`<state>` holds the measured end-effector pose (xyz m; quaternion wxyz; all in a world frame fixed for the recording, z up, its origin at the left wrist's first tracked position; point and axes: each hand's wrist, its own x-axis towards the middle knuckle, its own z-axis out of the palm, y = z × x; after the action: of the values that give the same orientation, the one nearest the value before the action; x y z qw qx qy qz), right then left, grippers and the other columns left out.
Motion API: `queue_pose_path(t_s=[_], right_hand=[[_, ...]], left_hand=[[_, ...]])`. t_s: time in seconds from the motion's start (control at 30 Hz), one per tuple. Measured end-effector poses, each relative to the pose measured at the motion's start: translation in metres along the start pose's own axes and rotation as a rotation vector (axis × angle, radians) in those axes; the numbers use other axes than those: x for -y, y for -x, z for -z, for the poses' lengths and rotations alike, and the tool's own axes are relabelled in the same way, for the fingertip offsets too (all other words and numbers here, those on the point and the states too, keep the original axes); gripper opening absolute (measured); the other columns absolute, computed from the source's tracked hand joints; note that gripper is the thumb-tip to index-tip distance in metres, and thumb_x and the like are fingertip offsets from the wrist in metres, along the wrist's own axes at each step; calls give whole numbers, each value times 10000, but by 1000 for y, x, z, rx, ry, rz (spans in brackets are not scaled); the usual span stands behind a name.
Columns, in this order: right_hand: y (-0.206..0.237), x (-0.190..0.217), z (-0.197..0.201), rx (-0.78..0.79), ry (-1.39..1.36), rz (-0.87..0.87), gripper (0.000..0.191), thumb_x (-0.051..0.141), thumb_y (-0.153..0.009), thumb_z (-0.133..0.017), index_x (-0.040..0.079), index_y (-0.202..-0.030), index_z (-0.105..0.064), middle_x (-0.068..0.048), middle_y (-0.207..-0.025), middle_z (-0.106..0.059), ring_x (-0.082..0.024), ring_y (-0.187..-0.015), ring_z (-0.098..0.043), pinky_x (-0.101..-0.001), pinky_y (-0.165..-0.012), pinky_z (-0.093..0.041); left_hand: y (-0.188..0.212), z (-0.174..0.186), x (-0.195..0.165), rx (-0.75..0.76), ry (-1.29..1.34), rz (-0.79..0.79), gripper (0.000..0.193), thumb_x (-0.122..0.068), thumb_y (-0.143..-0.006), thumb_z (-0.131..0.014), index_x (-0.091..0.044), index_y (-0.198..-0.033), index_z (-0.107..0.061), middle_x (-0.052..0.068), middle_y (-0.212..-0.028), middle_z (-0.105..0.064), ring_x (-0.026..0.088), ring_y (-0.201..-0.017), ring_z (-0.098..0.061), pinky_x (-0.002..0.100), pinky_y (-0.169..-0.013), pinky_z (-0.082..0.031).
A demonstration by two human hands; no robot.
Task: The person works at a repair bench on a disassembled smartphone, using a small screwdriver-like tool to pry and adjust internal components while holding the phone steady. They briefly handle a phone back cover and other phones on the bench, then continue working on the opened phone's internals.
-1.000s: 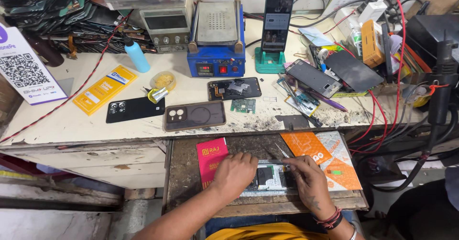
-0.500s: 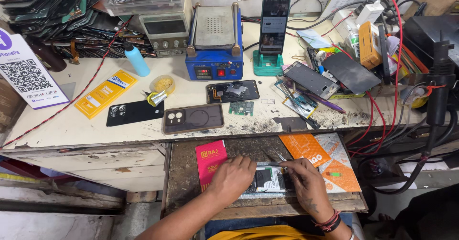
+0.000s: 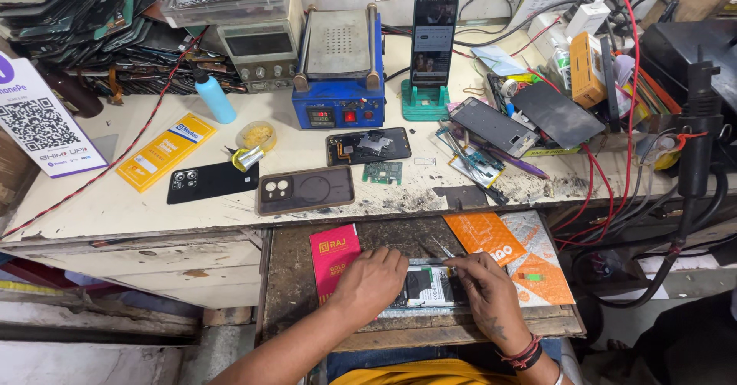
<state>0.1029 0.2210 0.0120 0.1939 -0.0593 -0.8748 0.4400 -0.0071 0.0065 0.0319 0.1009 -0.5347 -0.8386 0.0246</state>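
The opened phone (image 3: 426,287) is lying on the pulled-out drawer board (image 3: 295,277) below the desk (image 3: 115,201), its long axis running left to right between both hands. The left hand (image 3: 374,281) is pressing down on its left end, fingers curled over it. The right hand (image 3: 485,287) is sitting at the right end, fingers pinching a thin tool (image 3: 440,247) whose tip is pointing toward the phone's upper edge.
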Motion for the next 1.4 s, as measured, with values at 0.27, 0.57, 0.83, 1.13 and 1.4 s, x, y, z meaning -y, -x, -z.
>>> queue_pose_path(t_s=[0.27,0.57,0.83,1.13,1.4], right_hand=[[1,-3,0,-17,-11,-5,193,43,-902,-689,83,-1075,-767,-62,-889,-687,-173,-805,-664,-281,-718,-513],[-1,2,3,-85,36,80,288,69,-890,-708,61,-1178,-720,-97,-943,-679,-198,-811,-632,-298,-729,-507],[-7,32,26,110,252,-28,217,153,-836,-783,143,-1053,-774,-84,-859,-671,-262,-697,-647,-366,-626,-509],[-21,64,28,240,486,269,155,205,-831,-795,185,-985,-801,-41,-848,-685,-276,-797,-648,-405,-675,-521],[-26,74,18,294,600,340,135,190,-847,-771,200,-975,-812,-15,-813,-674,-256,-768,-628,-393,-644,-513]], left_hand=[[-5,-24,6,-95,340,208,206,-4,-778,-660,-64,-975,-660,75,-964,-680,238,-928,-663,408,-812,-549],[1,-32,19,-312,827,332,108,-160,-877,-740,-95,-942,-683,80,-927,-690,323,-918,-652,454,-805,-523],[1,-31,23,-258,847,338,104,-164,-891,-748,-98,-949,-692,96,-885,-664,326,-916,-643,459,-795,-516],[0,-38,25,-306,906,321,125,-123,-874,-761,-82,-956,-675,90,-918,-699,316,-899,-669,453,-773,-523],[1,-35,24,-281,878,351,127,-119,-863,-767,-99,-965,-696,70,-900,-698,293,-879,-671,443,-784,-530]])
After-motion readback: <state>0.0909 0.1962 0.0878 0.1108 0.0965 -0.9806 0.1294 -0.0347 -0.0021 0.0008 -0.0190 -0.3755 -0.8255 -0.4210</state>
